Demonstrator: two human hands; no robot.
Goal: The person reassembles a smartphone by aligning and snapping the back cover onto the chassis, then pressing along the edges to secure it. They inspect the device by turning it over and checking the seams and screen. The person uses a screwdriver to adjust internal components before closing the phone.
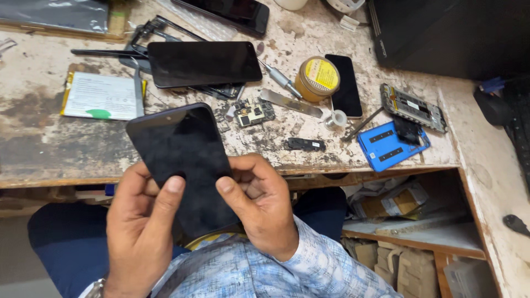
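Both hands held a dark phone [185, 165] over the lap, just short of the bench [44, 149] edge. The left hand [141, 226] cupped its lower left edge, thumb pressed flat on the glass near the bottom. The right hand [262, 204] closed on the lower right edge, thumb on the glass beside the left thumb, fingers curled behind. So each hand was clamped on the phone, not spread wide.

To do this well, the grip looked best kept at the edges, with light thumb pressure, since a thin panel would likely flex or crack if squeezed mid-face. Keeping the phone's free top corner clear of the bench rim would also matter; it hung just above that rim, tilted up and to the left.

Pose: both wrists came in from below, forearms drawn close to the body, the right sleeve [309, 259] patterned in pale blue. The left wrist bent slightly inward; the right hand was rolled so its knuckles faced the camera.

Beyond the grip lay a second phone [204, 63] face up. Up and right of the grip sat a small circuit board [253, 113], a screwdriver [279, 77], a round tin [317, 77] and, farther right, a blue tray [386, 146].
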